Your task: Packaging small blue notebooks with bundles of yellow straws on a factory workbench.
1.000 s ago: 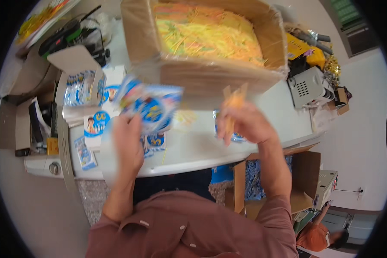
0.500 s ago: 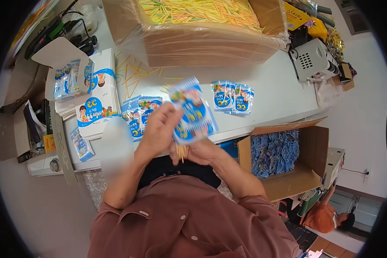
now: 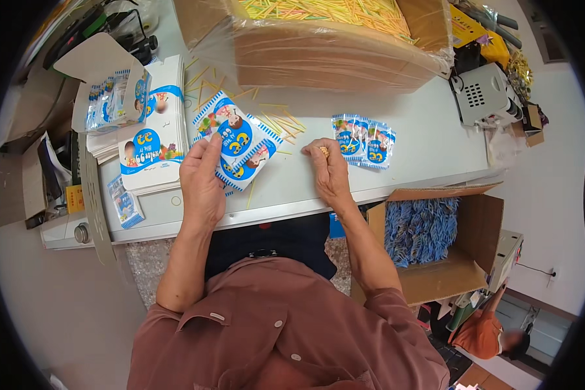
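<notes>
My left hand (image 3: 203,182) is closed on a couple of blue-and-white printed packets (image 3: 234,133), its thumb lying over their lower left edge. They cover the spot near the table's front edge where other packets lie, so I cannot tell how many are in the grip. My right hand (image 3: 331,174) is curled round a small bundle of thin pale sticks (image 3: 324,152), whose ends show at the top of the fist. Just right of that fist a few more packets (image 3: 364,143) lie overlapping. Between the hands and behind them, loose yellow, orange and green sticks (image 3: 283,123) are scattered.
A plastic-lined carton (image 3: 338,62) full of sticks stands at the back. On the left are flat printed cartons (image 3: 151,162) and an open box (image 3: 114,97) of packets. A carton (image 3: 471,250) of blue packets sits below the table's right edge. Another person (image 3: 487,335) is far right.
My hands have come apart from in front of my body. The left has carried the packets left over the table; the right has moved right and forward with the sticks.
</notes>
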Available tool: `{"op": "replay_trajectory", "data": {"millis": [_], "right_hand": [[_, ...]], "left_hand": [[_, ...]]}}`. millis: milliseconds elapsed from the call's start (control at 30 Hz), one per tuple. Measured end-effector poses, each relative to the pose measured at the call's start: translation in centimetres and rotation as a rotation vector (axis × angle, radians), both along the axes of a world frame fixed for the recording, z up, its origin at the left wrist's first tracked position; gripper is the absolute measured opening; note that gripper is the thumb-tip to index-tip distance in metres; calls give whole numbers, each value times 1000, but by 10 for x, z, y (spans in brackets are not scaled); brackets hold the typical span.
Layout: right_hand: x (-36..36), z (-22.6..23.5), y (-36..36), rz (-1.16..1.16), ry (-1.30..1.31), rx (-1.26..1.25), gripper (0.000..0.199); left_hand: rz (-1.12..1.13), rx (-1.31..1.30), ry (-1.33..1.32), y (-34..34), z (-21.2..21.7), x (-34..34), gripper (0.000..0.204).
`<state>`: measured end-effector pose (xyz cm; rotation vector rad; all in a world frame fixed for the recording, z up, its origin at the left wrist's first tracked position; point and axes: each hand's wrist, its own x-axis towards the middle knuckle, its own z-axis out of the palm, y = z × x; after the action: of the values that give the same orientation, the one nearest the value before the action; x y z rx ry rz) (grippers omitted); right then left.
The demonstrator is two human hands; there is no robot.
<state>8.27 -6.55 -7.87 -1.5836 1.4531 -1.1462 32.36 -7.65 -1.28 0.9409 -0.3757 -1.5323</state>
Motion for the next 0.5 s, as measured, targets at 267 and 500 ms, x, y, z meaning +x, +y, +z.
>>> {"op": "replay_trajectory", "data": {"millis": [267,500], "right_hand": [[2,9,8,82,97,18,18],[-2,9,9,53,61,-12,19]], "left_hand": [[-117,-137,-732,4,-2,9,14],[-171,-444,-1716,-17,-2,31,13]]}}
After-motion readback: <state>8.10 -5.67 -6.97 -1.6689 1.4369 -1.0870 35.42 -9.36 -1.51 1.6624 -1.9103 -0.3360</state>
